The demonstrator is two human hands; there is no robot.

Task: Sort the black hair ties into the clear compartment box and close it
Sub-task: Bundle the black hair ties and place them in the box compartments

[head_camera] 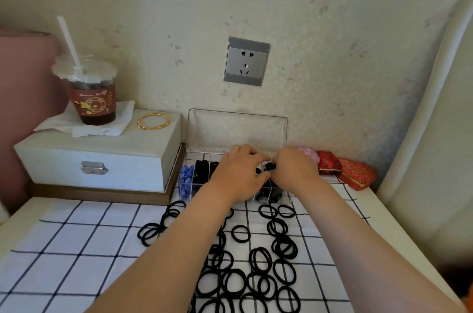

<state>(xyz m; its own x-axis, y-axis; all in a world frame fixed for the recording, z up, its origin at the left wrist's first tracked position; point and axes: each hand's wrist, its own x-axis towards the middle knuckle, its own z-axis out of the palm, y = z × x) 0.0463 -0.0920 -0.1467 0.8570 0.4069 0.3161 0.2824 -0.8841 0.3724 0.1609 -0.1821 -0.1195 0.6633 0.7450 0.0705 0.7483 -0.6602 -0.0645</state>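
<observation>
Seemingly, cup sleeve writing unreadable.

Speckled cream wall, grey socket; white tabletop, checked cloth.

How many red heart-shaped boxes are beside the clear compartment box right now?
2. One red box sits just right of the clear compartment box, the other red box farther right near the table corner. More may hide behind the hands.
</observation>
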